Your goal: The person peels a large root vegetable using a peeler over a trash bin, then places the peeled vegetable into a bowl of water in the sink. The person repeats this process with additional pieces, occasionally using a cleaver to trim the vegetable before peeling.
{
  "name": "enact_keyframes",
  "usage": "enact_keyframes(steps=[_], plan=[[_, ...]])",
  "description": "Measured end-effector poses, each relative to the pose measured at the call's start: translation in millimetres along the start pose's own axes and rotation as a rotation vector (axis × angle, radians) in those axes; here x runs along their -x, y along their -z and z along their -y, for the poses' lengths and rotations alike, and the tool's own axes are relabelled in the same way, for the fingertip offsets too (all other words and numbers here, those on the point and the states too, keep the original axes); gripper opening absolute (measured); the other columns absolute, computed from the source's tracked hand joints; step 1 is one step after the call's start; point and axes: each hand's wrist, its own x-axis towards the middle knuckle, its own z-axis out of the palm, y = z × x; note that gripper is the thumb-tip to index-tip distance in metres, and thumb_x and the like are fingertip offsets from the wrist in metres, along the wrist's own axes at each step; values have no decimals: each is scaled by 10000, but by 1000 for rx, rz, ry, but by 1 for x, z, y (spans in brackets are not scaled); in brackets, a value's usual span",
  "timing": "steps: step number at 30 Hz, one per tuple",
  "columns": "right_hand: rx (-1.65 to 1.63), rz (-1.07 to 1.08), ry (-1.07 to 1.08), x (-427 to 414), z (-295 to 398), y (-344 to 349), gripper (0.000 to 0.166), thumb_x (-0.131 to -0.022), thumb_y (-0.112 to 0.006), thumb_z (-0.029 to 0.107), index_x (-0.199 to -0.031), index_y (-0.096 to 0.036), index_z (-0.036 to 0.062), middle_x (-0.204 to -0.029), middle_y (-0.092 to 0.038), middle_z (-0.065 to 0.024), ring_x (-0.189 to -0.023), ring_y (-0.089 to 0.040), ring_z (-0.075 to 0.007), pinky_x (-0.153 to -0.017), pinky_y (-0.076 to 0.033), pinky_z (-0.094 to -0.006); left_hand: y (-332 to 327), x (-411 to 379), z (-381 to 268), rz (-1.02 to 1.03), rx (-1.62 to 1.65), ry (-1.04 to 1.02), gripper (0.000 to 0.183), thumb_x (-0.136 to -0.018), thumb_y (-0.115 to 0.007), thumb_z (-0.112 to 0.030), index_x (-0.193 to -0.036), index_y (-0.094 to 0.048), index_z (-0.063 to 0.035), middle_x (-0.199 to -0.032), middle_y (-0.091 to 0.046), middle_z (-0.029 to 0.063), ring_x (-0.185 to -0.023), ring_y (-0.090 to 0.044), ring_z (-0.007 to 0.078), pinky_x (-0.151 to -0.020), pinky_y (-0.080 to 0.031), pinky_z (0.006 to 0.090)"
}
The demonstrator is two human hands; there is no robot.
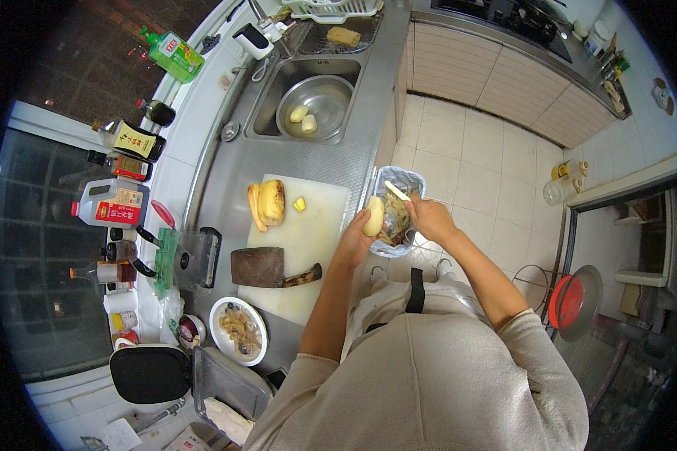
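My left hand holds a peeled, pale yellow potato above a bin lined with a plastic bag. Close beside it, my right hand grips a peeler with a cream handle; its blade is too small to make out. Peelings lie inside the bin. Left of my hands, a white cutting board carries a cleaver, a yellow, brown-marked piece of produce and a small yellow-green piece. Two peeled pieces rest in a metal basin.
The basin stands in the steel sink. A white bowl with food scraps sits near the board. Several bottles, including a green soap bottle, line the windowsill. A knife holder stands behind the board. Pans hang on a rack at right.
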Motion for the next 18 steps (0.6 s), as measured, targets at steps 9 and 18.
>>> enact_keyframes(steps=[9,18], plan=[[63,64,6,-3,-20,-20,376,-928,-363,341,-943,-500,-9,-670,-601,-226,-626,-598,-383,-560,-464,-493,-3,2,4,72,162,-17,307,-948,-354,-298,-1107,-457,-56,-901,-523,96,-737,-483,168,-651,-403,282],[-54,27,-94,0,12,-2,359,-920,-387,339,-946,-534,12,-753,-629,-209,-702,-620,-374,-612,-489,-469,-11,-2,5,-56,309,-24,421,-964,-305,-374,-1162,-456,-35,-971,-541,104,-759,-493,176,-688,-435,306]])
